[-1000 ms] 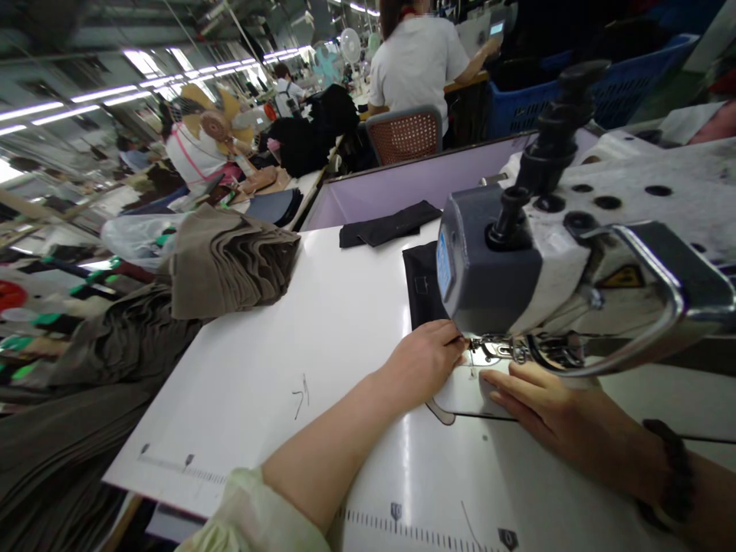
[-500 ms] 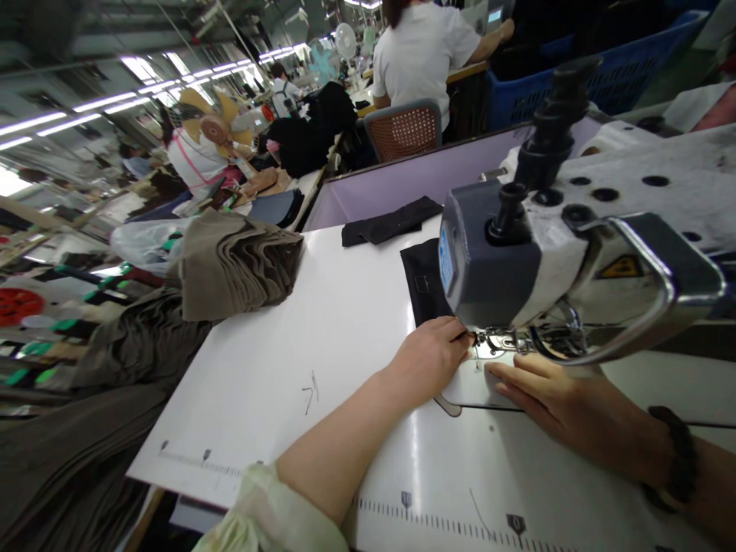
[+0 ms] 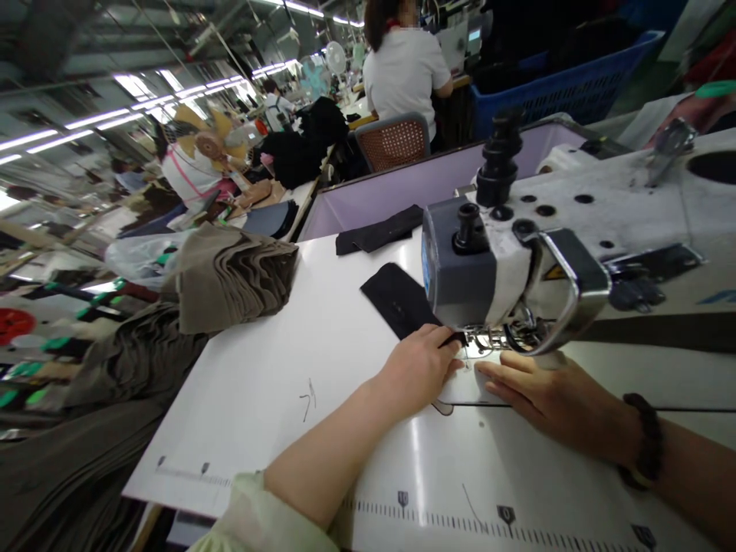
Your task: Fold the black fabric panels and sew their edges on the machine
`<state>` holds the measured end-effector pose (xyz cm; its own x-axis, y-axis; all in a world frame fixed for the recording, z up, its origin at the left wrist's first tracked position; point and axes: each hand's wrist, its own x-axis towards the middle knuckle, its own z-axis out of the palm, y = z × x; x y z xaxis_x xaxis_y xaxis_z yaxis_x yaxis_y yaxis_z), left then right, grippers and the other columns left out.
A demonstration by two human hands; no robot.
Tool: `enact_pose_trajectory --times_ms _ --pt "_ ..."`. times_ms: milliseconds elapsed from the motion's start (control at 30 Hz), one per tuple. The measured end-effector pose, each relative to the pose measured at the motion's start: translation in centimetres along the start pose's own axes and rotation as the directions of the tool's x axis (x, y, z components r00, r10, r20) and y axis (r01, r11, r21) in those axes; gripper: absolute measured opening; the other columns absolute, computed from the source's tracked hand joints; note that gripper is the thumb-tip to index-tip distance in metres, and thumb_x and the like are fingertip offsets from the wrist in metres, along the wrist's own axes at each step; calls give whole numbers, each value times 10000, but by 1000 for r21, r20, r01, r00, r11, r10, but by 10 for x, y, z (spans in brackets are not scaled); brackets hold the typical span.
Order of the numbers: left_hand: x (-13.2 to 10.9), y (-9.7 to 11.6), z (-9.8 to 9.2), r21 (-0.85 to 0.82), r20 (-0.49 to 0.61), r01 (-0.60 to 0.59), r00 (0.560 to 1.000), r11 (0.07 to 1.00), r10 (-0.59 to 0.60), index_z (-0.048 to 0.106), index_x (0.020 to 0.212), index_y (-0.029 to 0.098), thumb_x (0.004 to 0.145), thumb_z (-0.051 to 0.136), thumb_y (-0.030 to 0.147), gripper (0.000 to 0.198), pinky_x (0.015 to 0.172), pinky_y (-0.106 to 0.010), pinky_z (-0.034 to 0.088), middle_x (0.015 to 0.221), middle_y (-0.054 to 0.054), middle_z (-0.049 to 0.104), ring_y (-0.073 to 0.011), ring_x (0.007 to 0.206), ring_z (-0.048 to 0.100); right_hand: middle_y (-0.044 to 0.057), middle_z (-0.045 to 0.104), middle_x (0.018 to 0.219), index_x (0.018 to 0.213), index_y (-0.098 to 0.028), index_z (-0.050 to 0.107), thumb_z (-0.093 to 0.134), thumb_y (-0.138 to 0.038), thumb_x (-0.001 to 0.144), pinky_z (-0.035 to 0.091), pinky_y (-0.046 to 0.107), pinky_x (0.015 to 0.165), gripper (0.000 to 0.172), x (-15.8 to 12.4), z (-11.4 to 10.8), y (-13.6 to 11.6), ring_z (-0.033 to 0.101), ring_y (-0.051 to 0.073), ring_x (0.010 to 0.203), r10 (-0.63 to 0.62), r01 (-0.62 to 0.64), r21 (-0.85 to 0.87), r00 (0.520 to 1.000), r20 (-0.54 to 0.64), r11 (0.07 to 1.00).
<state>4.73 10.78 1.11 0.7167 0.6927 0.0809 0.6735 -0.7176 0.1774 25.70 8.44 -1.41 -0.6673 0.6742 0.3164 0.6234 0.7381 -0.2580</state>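
Observation:
Beside the needle area of a sewing machine [image 3: 460,264], my left hand [image 3: 422,368] has its fingers closed on the near end of a black fabric piece [image 3: 399,299]. That piece lies slanted on the white table [image 3: 258,391], running away to the upper left. To the right of the needle, my right hand [image 3: 557,399] rests palm down on the machine bed with its fingers stretched out and nothing held. A second black piece [image 3: 379,230] lies folded farther back, near the table's far edge.
A stack of brown fabric [image 3: 230,280] sits at the table's left edge, with more brown cloth [image 3: 63,460] hanging below. Behind the table are a purple-lined bin [image 3: 368,192], a chair [image 3: 394,143], a person in white [image 3: 402,77] and a blue basket [image 3: 563,92].
The black piece at my left hand has turned, its far end swinging left. The view has shifted, so the machine stands farther left. My right hand stays flat beside the needle.

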Motion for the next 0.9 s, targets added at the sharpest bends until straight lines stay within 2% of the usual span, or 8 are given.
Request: enact_pose_trajectory --times_ms 167,300,433,633,700,900 --pt "-24 30 -8 12 41 -81 996 997 80 625 933 81 903 532 277 219 856 -312 508 1056 -120 629 -210 970 593 32 608 721 897 -171 631 320 -268 958 406 232 548 331 -4 -7 -2 556 109 613 -101 102 23 994 -44 995" --pt "-36 41 -2 14 51 -142 989 990 141 589 1056 58 930 451 167 216 1001 -312 430 1153 -134 602 -199 1121 537 10 559 640 859 -169 628 309 -259 966 365 245 515 348 -5 -11 -7 517 104 555 -195 196 16 980 -38 980" --pt "-40 42 1 7 61 -167 984 986 166 564 1118 46 941 378 144 275 1040 -293 394 1215 -121 577 -206 1194 488 -3 534 611 860 -160 626 292 -257 974 348 249 523 366 -3 -13 -13 492 98 540 -236 236 -6 971 -45 972" --pt "-40 38 7 35 23 -216 976 976 215 569 1105 49 973 268 150 344 1043 -287 390 1199 -101 597 -170 1132 537 -8 523 591 828 -159 626 272 -259 980 342 254 524 398 -5 -12 -15 485 96 528 -236 234 -29 970 -64 972" --pt "-39 36 9 31 2 -193 981 981 193 574 1097 58 978 269 161 344 1027 -291 407 1201 -94 597 -172 1118 547 -7 535 601 860 -160 631 276 -266 981 352 251 531 390 -6 -11 -14 500 95 536 -223 221 -36 973 -63 975" --pt "-32 29 8 51 44 -182 983 982 180 559 1113 41 962 339 158 291 1037 -293 395 1220 -123 579 -172 1151 530 -2 543 616 890 -157 626 315 -277 969 363 246 505 343 -3 -10 -12 519 96 530 -185 182 -58 981 -52 982"
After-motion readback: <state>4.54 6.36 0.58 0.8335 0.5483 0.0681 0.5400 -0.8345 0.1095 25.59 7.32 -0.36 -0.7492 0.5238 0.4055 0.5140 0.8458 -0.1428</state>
